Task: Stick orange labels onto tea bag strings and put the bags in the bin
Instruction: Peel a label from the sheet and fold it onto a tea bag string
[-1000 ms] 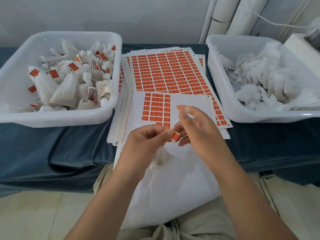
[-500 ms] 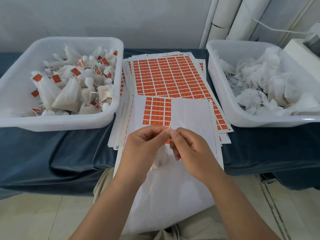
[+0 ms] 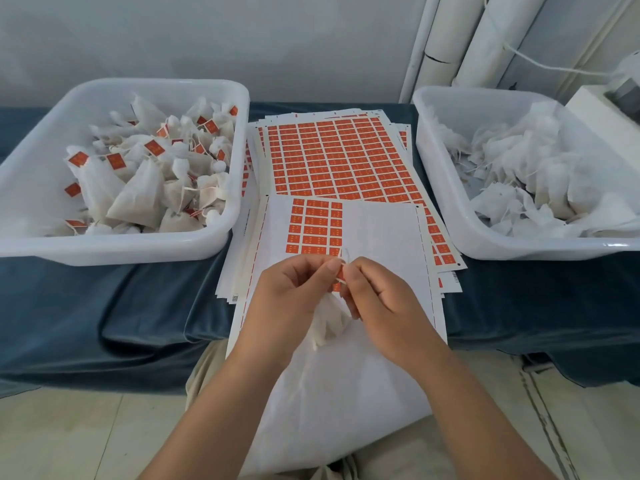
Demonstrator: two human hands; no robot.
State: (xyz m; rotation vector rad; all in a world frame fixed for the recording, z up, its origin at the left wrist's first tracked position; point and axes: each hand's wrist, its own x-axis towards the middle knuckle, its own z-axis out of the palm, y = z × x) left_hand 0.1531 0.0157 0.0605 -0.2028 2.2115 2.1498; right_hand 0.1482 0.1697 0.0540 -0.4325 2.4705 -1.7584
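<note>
orange label (image 3: 338, 276): pinched between the fingertips of both hands, just above the near part of the part-used sheet (image 3: 381, 230); only a sliver of orange shows.
string (image 3: 345, 255): a thin white loop rises from the pinch toward the sheet's remaining orange block. Whether the label is already folded shut round it cannot be told.
tea bag (image 3: 327, 323): white, hanging below the pinch beside the left palm, over the sheet's bare near end.
left hand (image 3: 291, 299): fingers curled, thumb and forefinger nipping label and string from the left.
right hand (image 3: 381, 299): curled likewise, thumb and forefinger closed on the label from the right.
left bin (image 3: 104, 252): left of the sheet, holding bags that carry orange labels. It is probably the place for finished ones.
right bin (image 3: 485, 251): right of the sheet, with white bags and no labels showing.
full sheets (image 3: 339, 157): stacked beyond the sheet and partly under it.
step: by my reading, the label is being pressed onto the string — the sticking stage, not yet the drop.
next: a firm squeeze so the label bonds with the string trapped inside. Then one hand releases and the other carries the bag leftward, clear of the left bin's rim.
</note>
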